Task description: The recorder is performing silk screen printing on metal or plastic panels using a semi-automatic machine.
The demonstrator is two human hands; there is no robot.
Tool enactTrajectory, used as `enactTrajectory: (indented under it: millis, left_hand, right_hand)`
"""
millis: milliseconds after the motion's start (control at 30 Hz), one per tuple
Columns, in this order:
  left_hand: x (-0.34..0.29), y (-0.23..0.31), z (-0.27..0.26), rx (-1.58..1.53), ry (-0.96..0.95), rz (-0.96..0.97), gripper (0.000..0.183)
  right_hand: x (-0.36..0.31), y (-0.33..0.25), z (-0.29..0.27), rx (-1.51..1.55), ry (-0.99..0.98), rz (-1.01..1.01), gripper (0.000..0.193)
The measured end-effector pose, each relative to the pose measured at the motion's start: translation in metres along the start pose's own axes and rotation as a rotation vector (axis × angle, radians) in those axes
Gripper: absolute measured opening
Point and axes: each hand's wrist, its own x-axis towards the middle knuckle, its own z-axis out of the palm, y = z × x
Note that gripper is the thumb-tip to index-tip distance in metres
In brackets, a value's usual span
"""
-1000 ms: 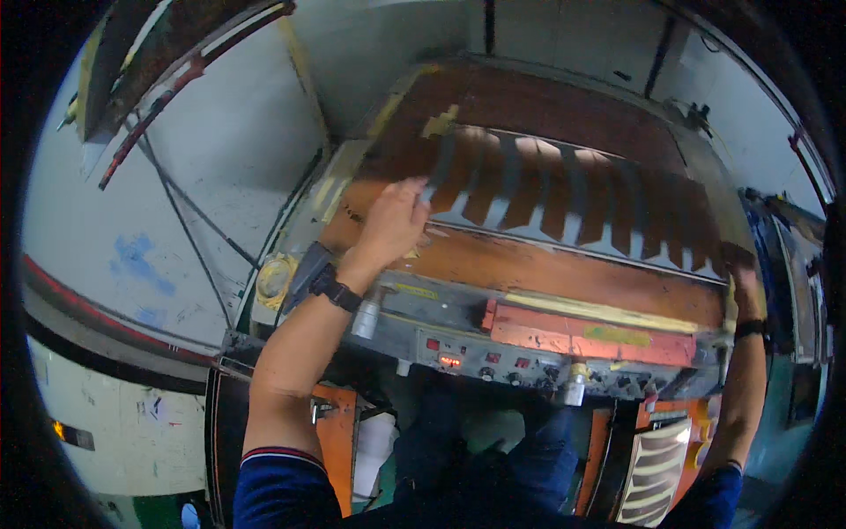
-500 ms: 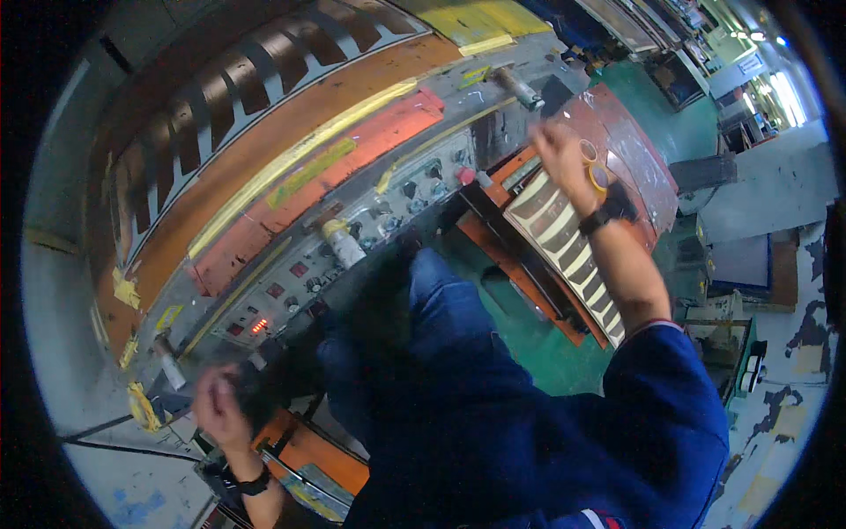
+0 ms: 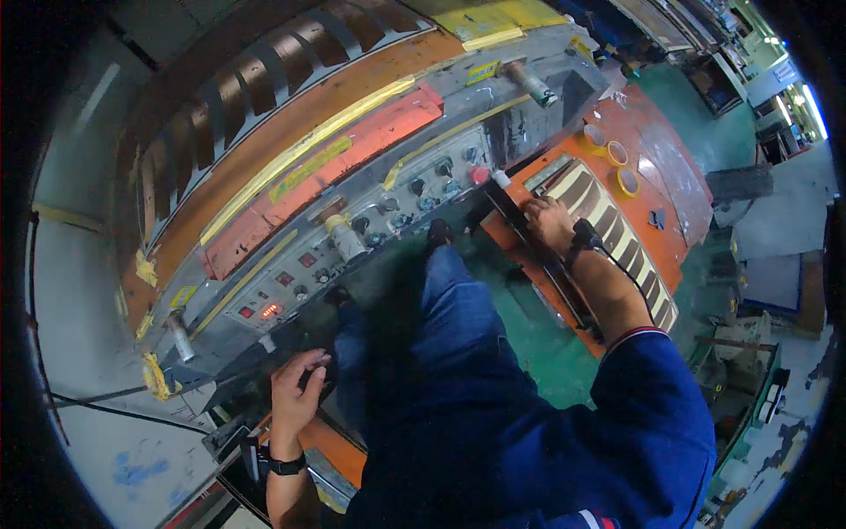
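Observation:
My right hand (image 3: 548, 225) is down at the left edge of a cream-and-brown striped sheet (image 3: 617, 256), its fingers curled beside a long black bar (image 3: 535, 251). What lies under those fingertips is hidden. The sheet rests on an orange board (image 3: 674, 242). Over on the left, my left hand (image 3: 298, 388) hangs in the air in front of the machine, holding nothing, its thumb apart from the loosely bent fingers. Nearest to it is the control panel (image 3: 388, 212) with knobs and small red lights.
Short metal posts (image 3: 533, 85) stick out from the machine's front edge, and a red button (image 3: 478, 175) sits at the panel's right end. Several round yellow-rimmed pieces (image 3: 627, 182) lie at the sheet's far side. Another orange surface (image 3: 339, 450) is at lower left.
My right hand has come down and nearer, from above the far corner to the striped sheet's left edge. My left hand has moved right. The view has shifted slightly.

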Motion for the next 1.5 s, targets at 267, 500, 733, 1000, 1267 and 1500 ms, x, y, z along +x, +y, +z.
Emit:
enactTrajectory:
  millis: [267,500,733,1000,1267,1500]
  left_hand:
    - [-0.008,-0.012,0.007,-0.04,-0.02,-0.096,0.022]
    - [0.0,-0.009,0.027,-0.074,-0.021,-0.092,0.021]
    - [0.017,-0.009,0.048,-0.179,-0.054,-0.099,0.02]
    - [0.135,0.012,0.195,-0.713,-0.457,-0.458,0.034]
    - [0.149,0.043,0.228,-1.04,-0.504,-0.266,0.024]
    - [0.075,0.047,0.086,-0.681,-0.025,0.286,0.025]
  right_hand:
    - [-0.006,0.017,0.01,0.091,0.174,-0.061,0.029]
    - [-0.027,0.013,0.01,-0.057,0.148,-0.062,0.032]
    - [-0.065,-0.015,-0.012,0.078,0.194,-0.183,0.038]
    - [-0.107,-0.167,-0.103,0.561,0.239,-0.415,0.038]
    - [-0.104,-0.197,-0.166,0.693,-0.018,-0.342,0.035]
    - [-0.164,-0.03,-0.12,0.867,0.696,0.497,0.04]
